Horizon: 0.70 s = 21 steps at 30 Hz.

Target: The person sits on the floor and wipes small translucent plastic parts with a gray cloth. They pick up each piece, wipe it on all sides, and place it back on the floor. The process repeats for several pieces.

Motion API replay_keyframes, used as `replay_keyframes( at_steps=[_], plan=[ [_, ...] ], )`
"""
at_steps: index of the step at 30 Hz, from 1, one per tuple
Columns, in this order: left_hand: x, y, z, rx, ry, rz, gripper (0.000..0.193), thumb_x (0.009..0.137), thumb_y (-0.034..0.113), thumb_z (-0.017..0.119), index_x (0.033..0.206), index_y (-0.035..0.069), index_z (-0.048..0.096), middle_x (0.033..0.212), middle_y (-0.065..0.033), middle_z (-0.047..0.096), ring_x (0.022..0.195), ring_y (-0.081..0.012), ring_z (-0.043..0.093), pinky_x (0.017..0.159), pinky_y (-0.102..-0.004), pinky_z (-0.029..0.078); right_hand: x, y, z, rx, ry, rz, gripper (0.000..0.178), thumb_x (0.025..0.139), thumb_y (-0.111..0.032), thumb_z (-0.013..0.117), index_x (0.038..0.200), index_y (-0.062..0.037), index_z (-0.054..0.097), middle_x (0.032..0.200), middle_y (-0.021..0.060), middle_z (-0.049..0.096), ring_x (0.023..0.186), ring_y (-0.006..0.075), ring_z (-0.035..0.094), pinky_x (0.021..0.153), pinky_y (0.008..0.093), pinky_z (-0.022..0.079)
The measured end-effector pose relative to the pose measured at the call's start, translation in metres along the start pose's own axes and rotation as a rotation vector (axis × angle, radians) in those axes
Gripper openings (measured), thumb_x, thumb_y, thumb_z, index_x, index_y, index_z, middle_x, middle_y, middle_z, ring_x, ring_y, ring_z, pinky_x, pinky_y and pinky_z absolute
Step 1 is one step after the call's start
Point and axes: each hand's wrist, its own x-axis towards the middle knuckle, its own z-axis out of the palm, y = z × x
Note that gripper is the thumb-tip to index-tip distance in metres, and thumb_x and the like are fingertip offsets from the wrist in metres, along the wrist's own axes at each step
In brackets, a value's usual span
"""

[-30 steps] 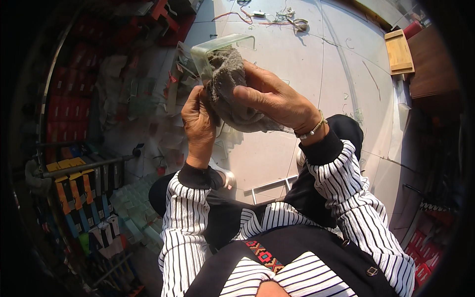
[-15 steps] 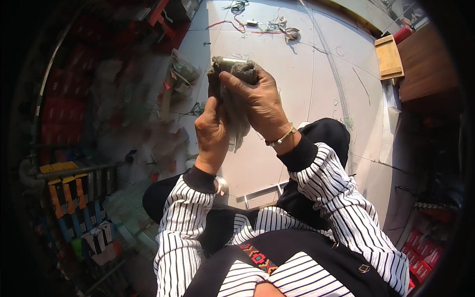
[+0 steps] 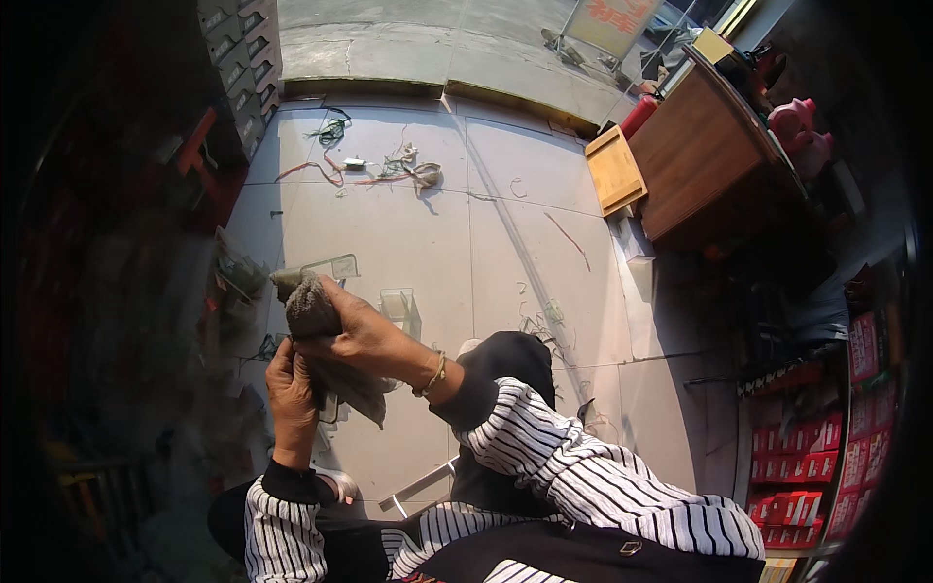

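Note:
My right hand [image 3: 374, 335] is closed round a grey cloth [image 3: 313, 309], bunched up, with a loose end hanging below the wrist. The cloth is folded over a clear plastic piece [image 3: 336, 264], whose bent end sticks out beyond it at the top. My left hand [image 3: 292, 394] is closed with its fingertips at the lower edge of the cloth, gripping what seems to be the same clear piece; its fingers partly hide the grip. On the floor beyond my right wrist stands another clear plastic piece [image 3: 400, 311].
Tangled cords and scraps [image 3: 403, 170] lie on the tiled floor [image 3: 525, 262]. A wooden stool [image 3: 615, 170] stands beside a brown cabinet [image 3: 719, 146] at the right. Red boxes [image 3: 797, 447] fill a lower-right shelf. Grey boxes [image 3: 233, 68] are stacked at the far left, near a doorway sill [image 3: 364, 87].
The view has swung up and to the right, bringing the doorway and cabinet in. My hands now appear lower left, still on the cloth; more of the clear piece shows past it.

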Motion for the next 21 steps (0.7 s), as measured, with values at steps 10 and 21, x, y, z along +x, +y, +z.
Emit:
replay_keyframes(
  at_steps=[10, 21],
  plan=[
    [-0.013, 0.006, 0.028, 0.35, 0.052, 0.298, 0.025, 0.091, 0.004, 0.046, 0.115, -0.004, 0.053, 0.097, -0.0058, 0.062, 0.087, -0.0102, 0.054, 0.076, -0.0233, 0.045, 0.0, -0.002, 0.005, 0.537, 0.1, 0.073, 0.028, 0.08, -0.009, 0.068, 0.105, -0.0009, 0.059, 0.091, 0.0033, 0.063, 0.082, 0.0102, 0.06, 0.075, 0.0233, 0.051],
    [0.016, 0.024, 0.012, 0.02, 0.076, 0.018, 0.041, 0.093, 0.035, 0.049, 0.112, 0.0, 0.056, 0.098, -0.0051, 0.06, 0.089, -0.0084, 0.052, 0.082, -0.0217, 0.041, 0.001, -0.015, -0.001, 0.733, 0.38, 0.143, 0.018, 0.082, -0.01, 0.066, 0.097, -0.0009, 0.061, 0.084, 0.006, 0.065, 0.072, 0.0139, 0.062, 0.065, 0.0253, 0.054]
  ],
)
